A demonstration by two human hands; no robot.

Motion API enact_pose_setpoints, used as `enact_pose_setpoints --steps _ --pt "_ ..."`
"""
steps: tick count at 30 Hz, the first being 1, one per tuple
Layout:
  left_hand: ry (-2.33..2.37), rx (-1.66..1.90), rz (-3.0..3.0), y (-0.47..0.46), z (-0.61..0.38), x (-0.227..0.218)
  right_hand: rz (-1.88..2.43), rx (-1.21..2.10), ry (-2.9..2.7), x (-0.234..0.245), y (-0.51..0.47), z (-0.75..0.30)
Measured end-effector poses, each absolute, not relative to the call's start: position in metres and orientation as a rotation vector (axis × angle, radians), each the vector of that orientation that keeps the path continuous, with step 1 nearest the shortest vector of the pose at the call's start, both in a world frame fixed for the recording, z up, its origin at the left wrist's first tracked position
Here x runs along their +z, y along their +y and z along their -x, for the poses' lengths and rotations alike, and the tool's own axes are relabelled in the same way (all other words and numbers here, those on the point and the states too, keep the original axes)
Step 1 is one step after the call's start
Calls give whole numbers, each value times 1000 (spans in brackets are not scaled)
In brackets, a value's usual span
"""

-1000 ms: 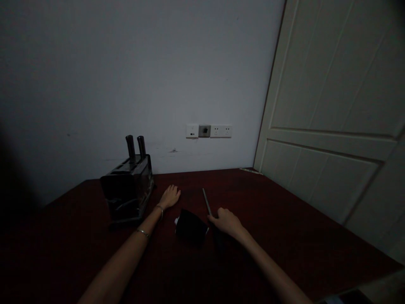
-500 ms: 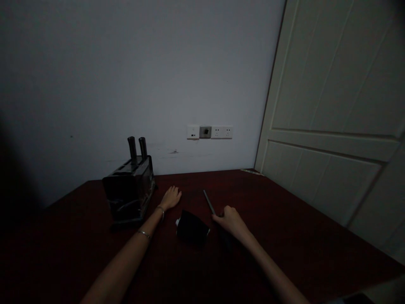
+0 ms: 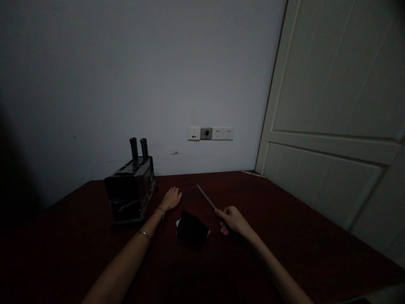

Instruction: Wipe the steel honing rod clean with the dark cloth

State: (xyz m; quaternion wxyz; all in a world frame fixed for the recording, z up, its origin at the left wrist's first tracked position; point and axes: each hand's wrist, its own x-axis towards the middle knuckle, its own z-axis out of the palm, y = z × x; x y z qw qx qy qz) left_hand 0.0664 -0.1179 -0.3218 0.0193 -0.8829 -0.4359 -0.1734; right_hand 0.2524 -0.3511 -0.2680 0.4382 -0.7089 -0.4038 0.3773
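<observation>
My right hand (image 3: 233, 220) is closed round the handle of a knife (image 3: 206, 196). Its narrow grey blade slants up to the left over the dark red table, and the grip is mostly hidden by my fingers. Flat on the tabletop, fingers stretched out, lies my left hand (image 3: 172, 198), holding nothing. Between my two hands, nearer to me, is a black object (image 3: 192, 229) with a small white piece at its left end; it is too dark to tell its kind. To the left stands a black knife block (image 3: 129, 185) with two dark handles rising from its top.
The dark red table (image 3: 221, 181) meets a pale wall (image 3: 158, 76) at the back. White sockets and a grey switch plate (image 3: 206, 133) sit low on that wall. A cream panelled door (image 3: 322, 169) borders the right side.
My right hand has turned the knife, so its tip has swung to the left and the blade slants more. My left hand, the black object and the knife block are in place.
</observation>
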Motion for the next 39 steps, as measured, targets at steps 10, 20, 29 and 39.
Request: enact_pose_setpoints --steps 10,20,29,39 --pt "-1323 -555 2740 -113 -66 -326 1325 1069 -892 -232 -340 -231" --pt "-1353 -552 2739 -119 -67 -324 1116 1122 -708 -232 -336 -218" --pt "-1412 -528 2758 -119 -69 -324 1110 1088 -749 -252 -332 -226" --pt "-1524 -553 2833 -128 -67 -308 1157 1094 -782 -250 -335 -228"
